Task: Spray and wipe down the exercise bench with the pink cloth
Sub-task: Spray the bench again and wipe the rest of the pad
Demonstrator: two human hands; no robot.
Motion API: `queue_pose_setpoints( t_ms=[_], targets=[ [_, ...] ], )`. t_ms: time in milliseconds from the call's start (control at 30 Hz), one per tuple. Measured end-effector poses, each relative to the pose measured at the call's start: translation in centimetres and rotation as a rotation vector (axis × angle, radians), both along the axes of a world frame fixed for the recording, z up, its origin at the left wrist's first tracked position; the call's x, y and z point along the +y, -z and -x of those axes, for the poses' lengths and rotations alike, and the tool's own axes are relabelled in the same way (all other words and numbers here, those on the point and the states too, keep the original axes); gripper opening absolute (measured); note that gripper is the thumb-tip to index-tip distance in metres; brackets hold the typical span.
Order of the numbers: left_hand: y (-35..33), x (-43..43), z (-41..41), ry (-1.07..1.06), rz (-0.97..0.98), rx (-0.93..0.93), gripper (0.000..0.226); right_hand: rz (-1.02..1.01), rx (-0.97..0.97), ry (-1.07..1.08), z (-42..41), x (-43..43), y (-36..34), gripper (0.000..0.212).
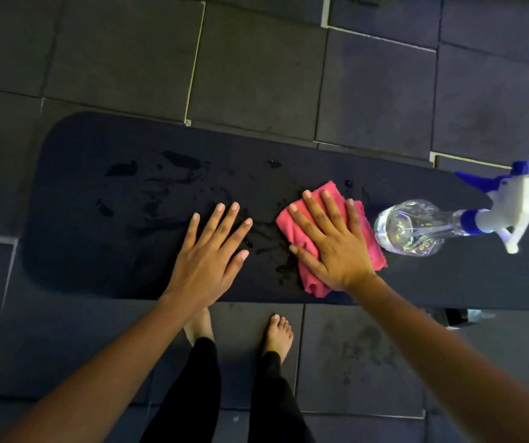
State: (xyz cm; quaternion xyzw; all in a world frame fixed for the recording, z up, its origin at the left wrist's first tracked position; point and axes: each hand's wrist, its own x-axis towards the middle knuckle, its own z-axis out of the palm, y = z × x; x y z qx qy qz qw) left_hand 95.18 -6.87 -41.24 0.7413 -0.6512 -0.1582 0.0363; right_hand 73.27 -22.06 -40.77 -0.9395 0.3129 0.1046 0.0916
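The black padded exercise bench [97, 251] runs left to right below me, with wet droplets and streaks over its middle. A folded pink cloth [301, 219] lies on it right of centre. My right hand [330, 241] presses flat on the cloth with straight, spread fingers. My left hand [212, 251] rests flat on the wet bench surface just left of the cloth, fingers straight. A clear spray bottle [416, 227] with a white and blue trigger head lies on its side on the bench, right of the cloth.
Dark square floor tiles [256, 75] surround the bench. My bare feet [277, 334] stand on the floor at the bench's near edge. A dark part of the bench frame [458, 318] shows under the near right edge.
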Motion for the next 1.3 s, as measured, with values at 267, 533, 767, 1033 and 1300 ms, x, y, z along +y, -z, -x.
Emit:
queue_pose_setpoints(
  t_ms=[267,533,767,1033,1300],
  targets=[
    [0.6,-2.6,-1.8,-0.097,0.037,0.013,0.058,-0.019,-0.008,0.759,-6.8,2.3,0.7,0.069],
    [1.0,-3.4,-2.3,-0.068,0.04,-0.013,0.06,0.024,-0.062,0.931,-6.7,-2.4,1.6,0.062],
    [0.6,-4.0,-1.4,-0.092,0.032,-0.002,0.062,0.031,-0.125,0.859,-4.1,-5.6,1.5,0.06],
    [0.5,-6.8,0.3,-0.048,0.042,0.016,0.061,0.051,-0.103,1.041,-4.4,-6.9,1.4,0.058],
    [0.7,-6.3,-0.3,-0.026,0.046,0.02,0.061,0.051,-0.129,1.065,-2.8,-7.7,1.6,0.058]
  ],
)
